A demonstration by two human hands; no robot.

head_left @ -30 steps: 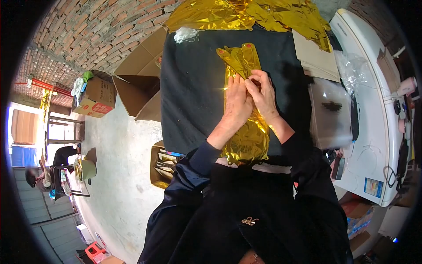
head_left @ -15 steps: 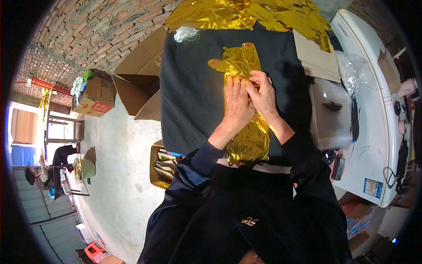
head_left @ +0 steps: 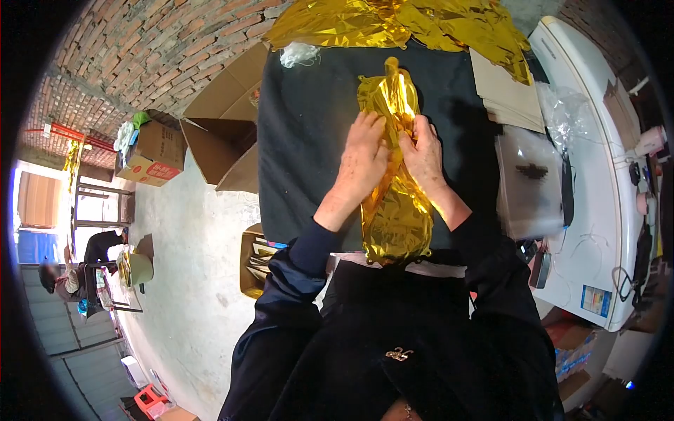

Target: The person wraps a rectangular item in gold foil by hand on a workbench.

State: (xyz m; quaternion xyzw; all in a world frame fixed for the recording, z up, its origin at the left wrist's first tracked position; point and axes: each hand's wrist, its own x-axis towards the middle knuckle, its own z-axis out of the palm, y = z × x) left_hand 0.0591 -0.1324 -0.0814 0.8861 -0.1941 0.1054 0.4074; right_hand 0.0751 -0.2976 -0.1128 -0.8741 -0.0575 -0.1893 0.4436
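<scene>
A flattened gold foil balloon [head_left: 397, 224] lies lengthwise on the black cloth, its near end close to the table's front edge. The upper part is folded inward into a shiny narrow strip, with one rounded tip pointing away from me. On the foil's left side is my left hand [head_left: 363, 156], fingers slightly bent and a little blurred, not wrapped round anything. My right hand [head_left: 424, 158] pinches the foil's right edge between thumb and fingers. Part of the foil is hidden under both hands.
More gold foil [head_left: 344, 24] spreads along the far edge, near a white string bundle [head_left: 300, 55]. Cardboard sheets [head_left: 505, 88] and clear plastic bags [head_left: 526, 189] lie right. Open cartons [head_left: 221, 151] stand left. A person [head_left: 70, 277] sits far left.
The upper foil, which had two projecting tips spread apart, is now folded into a narrower strip. My left hand has moved left, away from my right hand, and the fingers have lifted from flat.
</scene>
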